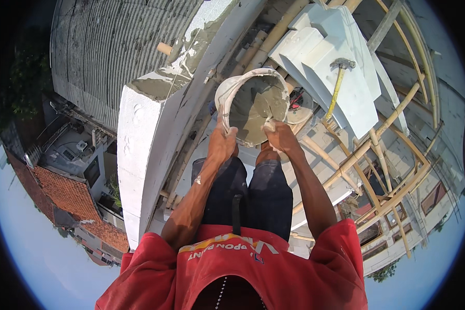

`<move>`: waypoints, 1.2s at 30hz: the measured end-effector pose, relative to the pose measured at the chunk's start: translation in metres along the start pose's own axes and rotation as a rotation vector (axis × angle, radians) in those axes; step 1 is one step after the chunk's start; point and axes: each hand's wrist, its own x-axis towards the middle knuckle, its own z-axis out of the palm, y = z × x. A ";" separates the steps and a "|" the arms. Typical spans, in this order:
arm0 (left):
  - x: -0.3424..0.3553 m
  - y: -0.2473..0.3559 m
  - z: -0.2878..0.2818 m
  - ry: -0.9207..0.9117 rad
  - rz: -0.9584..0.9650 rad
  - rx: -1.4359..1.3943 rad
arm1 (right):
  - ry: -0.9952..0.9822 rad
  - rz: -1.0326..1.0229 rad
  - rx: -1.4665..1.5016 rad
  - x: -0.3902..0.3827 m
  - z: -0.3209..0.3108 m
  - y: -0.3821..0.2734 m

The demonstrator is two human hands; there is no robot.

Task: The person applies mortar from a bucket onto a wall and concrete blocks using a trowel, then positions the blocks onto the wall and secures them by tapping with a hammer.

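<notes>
Held out in front of my legs is a whitish, mortar-smeared bucket (pixel 226 94), tilted so that its mouth shows. Wet grey mortar (pixel 258 103) coats its inside. My left hand (pixel 223 140) is closed on the near left part of the rim, thumb toward the mouth. On the near right part, my right hand (pixel 280 135) is closed on the rim, its fingertips pale with mortar. Whether the right hand also holds a small tool is too unclear to tell. Left of the bucket runs a white block wall (pixel 142 113) with grey mortar spread along its top.
A claw hammer (pixel 338 90) with a yellow handle lies on stacked white blocks (pixel 315 51) at the right. Bamboo poles (pixel 356 155) form scaffolding there, with gaps to lower levels. Beyond the wall are a corrugated roof (pixel 113 46) and lower tiled roofs (pixel 70 194).
</notes>
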 end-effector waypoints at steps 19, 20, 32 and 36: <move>0.013 -0.003 -0.018 -0.058 -0.187 -0.097 | 0.004 -0.686 -0.012 -0.012 0.019 -0.148; 0.010 -0.013 -0.024 -0.074 -0.210 -0.095 | 0.001 -0.714 -0.006 -0.024 0.026 -0.159; 0.001 -0.020 -0.015 0.004 -0.272 -0.223 | 0.075 -0.382 0.113 -0.150 0.000 -0.070; 0.002 -0.025 -0.002 0.002 -0.277 -0.161 | 0.054 -0.123 -0.069 -0.104 -0.027 -0.022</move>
